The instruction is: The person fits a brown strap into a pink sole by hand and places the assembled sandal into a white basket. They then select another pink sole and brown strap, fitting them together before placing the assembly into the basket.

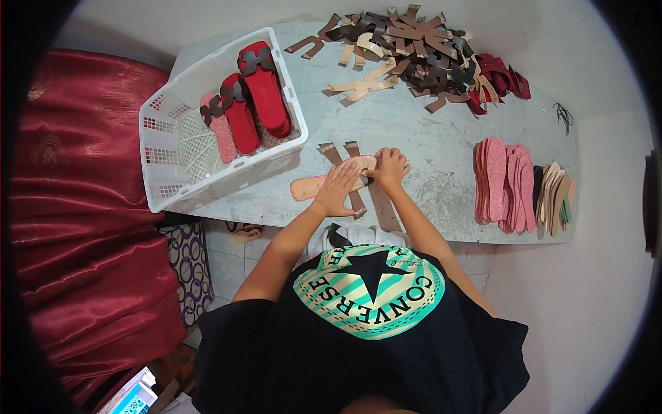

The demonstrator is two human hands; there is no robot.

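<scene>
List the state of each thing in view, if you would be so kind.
Left hand: spread flat
Right hand: fingers bent
Sole: lying flat
Strap: sticking out beyond the sole
Basket: open-topped, holding red sandals
Loose straps: heaped
Pink soles: bunched together
Curtain: hanging
Screen: lit

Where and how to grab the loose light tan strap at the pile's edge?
Light tan strap: I'd pinch its narrow middle, fingers coming from the near side. It's a flat X shape with spread arms, so the middle should lift most evenly. The near side faces open table; the dark strap pile crowds the far side.
</scene>
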